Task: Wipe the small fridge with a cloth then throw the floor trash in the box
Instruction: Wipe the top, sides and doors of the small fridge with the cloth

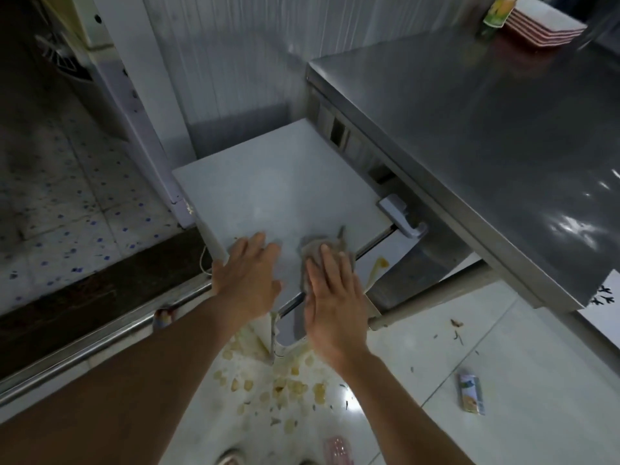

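- A steel counter [486, 129] fills the upper right, its top shiny with reflected light. At its far end stands a stack of red-and-white trays [543, 26] with a green and yellow carton [498, 10] just beside it.
- The pale tiled floor [503, 364] covers the lower half of the view. A darker speckled floor lies to the left beyond a metal threshold strip [100, 340].
- The small fridge [268, 189], white with a flat top, sits low between the counter and a white door frame [141, 105]. A yellowish stain [380, 263] marks its front edge on the right.
- 2 bare forearms reach in from the bottom towards the fridge top.
- The left hand [248, 273] lies flat on the near left part of the fridge top, fingers straight and spread, holding nothing.
- The right hand [332, 293] presses down with straight fingers on a grey cloth [322, 246], which lies bunched on the near right part of the fridge top; it does not grip the cloth.
- Pale yellowish food scraps [288, 387] are scattered on the floor in front of the fridge, between the 2 forearms.
- A crumpled packet [471, 394] lies on the floor to the right, well apart from the scraps.
- A pink wrapper [339, 451] lies at the bottom edge.
- Small dark bits [458, 333] dot the floor near the counter leg.
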A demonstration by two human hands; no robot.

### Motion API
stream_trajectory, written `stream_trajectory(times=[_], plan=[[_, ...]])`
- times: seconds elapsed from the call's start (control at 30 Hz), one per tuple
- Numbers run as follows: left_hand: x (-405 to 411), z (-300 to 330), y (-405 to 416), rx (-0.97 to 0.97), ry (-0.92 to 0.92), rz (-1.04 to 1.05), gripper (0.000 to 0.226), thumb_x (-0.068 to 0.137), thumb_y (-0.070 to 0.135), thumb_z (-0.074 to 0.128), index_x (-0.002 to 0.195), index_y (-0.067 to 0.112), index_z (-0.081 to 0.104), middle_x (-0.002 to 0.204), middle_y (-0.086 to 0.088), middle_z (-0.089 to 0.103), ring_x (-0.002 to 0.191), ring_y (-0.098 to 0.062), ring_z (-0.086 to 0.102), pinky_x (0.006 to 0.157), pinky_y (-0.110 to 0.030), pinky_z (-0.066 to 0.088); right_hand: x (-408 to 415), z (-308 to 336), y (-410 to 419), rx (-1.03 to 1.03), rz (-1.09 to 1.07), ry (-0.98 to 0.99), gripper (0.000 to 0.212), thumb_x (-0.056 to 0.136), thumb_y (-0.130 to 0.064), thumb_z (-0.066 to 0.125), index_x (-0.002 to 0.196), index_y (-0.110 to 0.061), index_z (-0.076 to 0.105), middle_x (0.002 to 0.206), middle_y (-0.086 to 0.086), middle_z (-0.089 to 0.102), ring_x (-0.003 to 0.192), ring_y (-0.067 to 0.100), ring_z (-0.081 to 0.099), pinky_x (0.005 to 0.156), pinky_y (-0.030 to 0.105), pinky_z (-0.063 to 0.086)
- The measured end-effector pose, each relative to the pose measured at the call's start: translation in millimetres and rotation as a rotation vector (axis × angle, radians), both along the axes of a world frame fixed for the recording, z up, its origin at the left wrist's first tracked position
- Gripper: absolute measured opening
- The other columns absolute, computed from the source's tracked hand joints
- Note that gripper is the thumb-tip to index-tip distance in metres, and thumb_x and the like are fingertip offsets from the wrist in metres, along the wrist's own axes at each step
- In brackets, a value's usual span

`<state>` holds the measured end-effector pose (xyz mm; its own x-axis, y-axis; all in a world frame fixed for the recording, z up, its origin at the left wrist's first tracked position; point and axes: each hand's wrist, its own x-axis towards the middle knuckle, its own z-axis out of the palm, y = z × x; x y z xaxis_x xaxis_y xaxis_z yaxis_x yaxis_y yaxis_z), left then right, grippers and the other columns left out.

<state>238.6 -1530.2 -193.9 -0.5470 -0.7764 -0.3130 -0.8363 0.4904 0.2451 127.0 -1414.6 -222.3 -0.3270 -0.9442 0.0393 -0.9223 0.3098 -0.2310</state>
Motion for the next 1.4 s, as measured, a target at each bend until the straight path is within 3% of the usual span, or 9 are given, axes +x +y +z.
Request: stream_trajectory(times=[0.07, 0.23, 0.33, 0.47, 0.6, 0.8, 1.0, 1.23, 1.4], plan=[[-1, -1, 0, 0.016, -0.012, 0.013, 0.06, 0.089, 0.039, 0.053, 0.14, 0.035, 0.021, 0.156, 0.01, 0.004, 0.142, -0.02, 0.006, 0.104, -0.053, 0.028, -14, 0, 13, 0.011, 0.091, -0.001, 0.052, 0.092, -0.033, 0.03, 0.14, -0.019, 0.042, 0.152, 0.005, 0.033, 0.141, 0.031, 0.026, 0.113, 0.047, 0.025], [-5, 2, 2, 0.029, -0.046, 0.038, 0.057, 0.091, 0.039, 0.052, 0.139, 0.035, 0.024, 0.157, 0.011, -0.001, 0.145, -0.019, 0.002, 0.105, -0.051, 0.028, -125, 1, -5, 0.152, -0.072, 0.149, 0.06, 0.097, -0.041, 0.026, 0.151, -0.022, 0.009, 0.159, 0.007, 0.005, 0.146, 0.026, 0.003, 0.119, 0.045, 0.012], [-6, 3, 4, 0.038, -0.078, 0.057, 0.058, 0.091, 0.038, 0.052, 0.141, 0.036, 0.021, 0.157, 0.013, -0.004, 0.145, -0.018, 0.0, 0.107, -0.055, 0.024, -112, 0, -7, 0.064, -0.165, 0.047, 0.063, 0.094, -0.034, 0.04, 0.15, -0.015, 0.018, 0.158, 0.012, 0.011, 0.146, 0.03, 0.005, 0.119, 0.045, 0.012], [-9, 5, 7, 0.036, -0.084, 0.084, 0.057, 0.092, 0.038, 0.052, 0.14, 0.038, 0.022, 0.157, 0.013, -0.003, 0.146, -0.019, 0.0, 0.108, -0.057, 0.021, -34, -8, 21, -0.117, -0.125, -0.092, 0.053, 0.093, -0.028, 0.03, 0.14, -0.006, 0.041, 0.151, 0.017, 0.029, 0.142, 0.038, 0.019, 0.115, 0.05, 0.021], [-7, 5, 11, 0.047, -0.089, 0.105, 0.059, 0.093, 0.039, 0.048, 0.143, 0.04, 0.016, 0.157, 0.013, -0.006, 0.146, -0.018, -0.002, 0.108, -0.058, 0.02, -57, -10, 32, -0.081, 0.107, -0.005, 0.053, 0.096, -0.029, 0.024, 0.14, -0.004, 0.04, 0.15, 0.018, 0.032, 0.142, 0.036, 0.022, 0.115, 0.051, 0.024], [1, -3, 12, 0.007, -0.038, 0.08, 0.059, 0.094, 0.041, 0.045, 0.144, 0.04, 0.014, 0.158, 0.012, -0.006, 0.146, -0.018, -0.003, 0.108, -0.058, 0.022, -128, -12, 1, 0.092, -0.103, 0.15, 0.063, 0.094, -0.041, 0.012, 0.15, -0.012, 0.015, 0.157, 0.013, 0.008, 0.146, 0.032, 0.002, 0.12, 0.042, 0.004], [11, -13, 9, 0.029, 0.075, 0.054, 0.056, 0.096, 0.035, 0.043, 0.145, 0.039, 0.016, 0.157, 0.015, -0.003, 0.145, -0.017, -0.004, 0.109, -0.053, 0.022, -47, -9, 10, 0.008, -0.136, 0.042, 0.06, 0.093, -0.032, 0.018, 0.148, -0.01, 0.024, 0.158, 0.013, 0.011, 0.145, 0.036, 0.001, 0.119, 0.047, 0.002], [44, -12, 18, 0.043, 0.228, -0.098, 0.061, 0.093, 0.006, 0.043, 0.147, 0.025, 0.022, 0.158, 0.006, 0.008, 0.145, -0.015, 0.003, 0.115, -0.038, 0.021, 63, -4, 43, -0.084, 0.048, -0.064, 0.047, 0.091, -0.016, 0.042, 0.137, -0.011, 0.047, 0.149, 0.01, 0.037, 0.141, 0.037, 0.024, 0.11, 0.055, 0.031], [54, -1, 19, 0.105, 0.285, -0.02, 0.066, 0.091, 0.0, 0.041, 0.148, 0.023, 0.019, 0.154, -0.001, 0.025, 0.14, -0.018, 0.026, 0.111, -0.032, 0.026, 36, 9, 0, 0.084, 0.104, 0.0, 0.052, 0.098, -0.031, 0.035, 0.148, -0.021, 0.024, 0.159, 0.004, 0.01, 0.146, 0.03, 0.004, 0.119, 0.044, 0.011]])
